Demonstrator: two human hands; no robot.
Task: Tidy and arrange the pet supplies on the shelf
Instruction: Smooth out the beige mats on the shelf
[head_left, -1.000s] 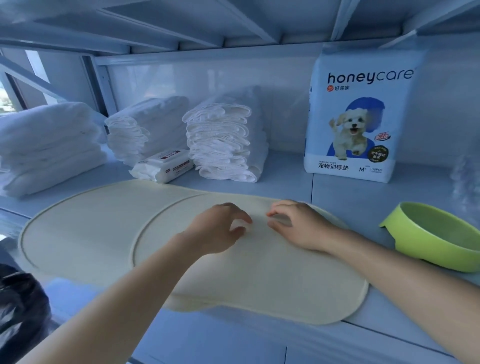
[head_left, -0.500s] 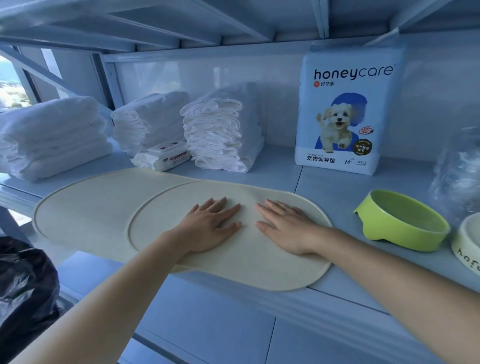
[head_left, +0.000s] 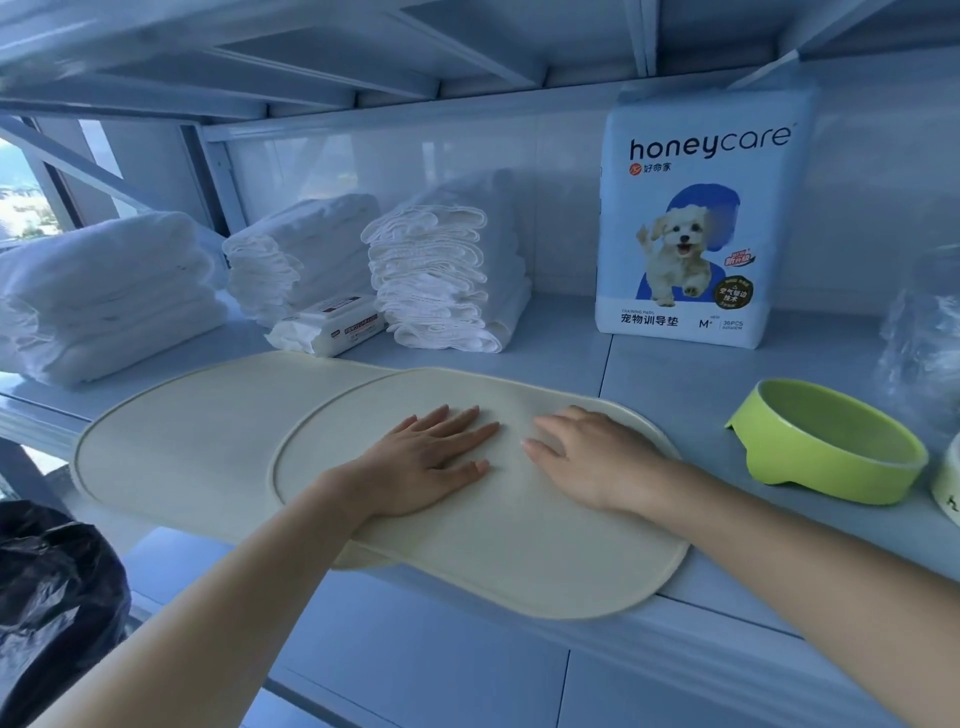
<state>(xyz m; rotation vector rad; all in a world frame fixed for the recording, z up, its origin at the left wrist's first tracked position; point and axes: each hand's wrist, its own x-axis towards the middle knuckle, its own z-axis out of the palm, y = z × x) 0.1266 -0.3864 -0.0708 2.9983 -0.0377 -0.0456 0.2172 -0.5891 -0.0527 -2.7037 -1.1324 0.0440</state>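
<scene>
Two cream mats overlap along the shelf's (head_left: 675, 384) front edge, the upper mat (head_left: 493, 566) lying over the right end of the lower mat (head_left: 182, 441) and overhanging the edge. The left hand (head_left: 421, 462) rests flat on the upper mat, fingers straight and slightly spread; the right hand (head_left: 587, 457) lies flat beside it, fingers close together. A green bowl (head_left: 831, 467) sits toward the right end, a honeycare pad pack (head_left: 696, 223) upright at the back

Light: cool bluish daylight, bright, reaching you from the window (head_left: 23, 205) at far left.
Glare: window blown out.
Shadows: soft, faint.
Edges: your wide lens bends the shelf beams (head_left: 363, 78); corners smear.
Focus: centre sharp.
</scene>
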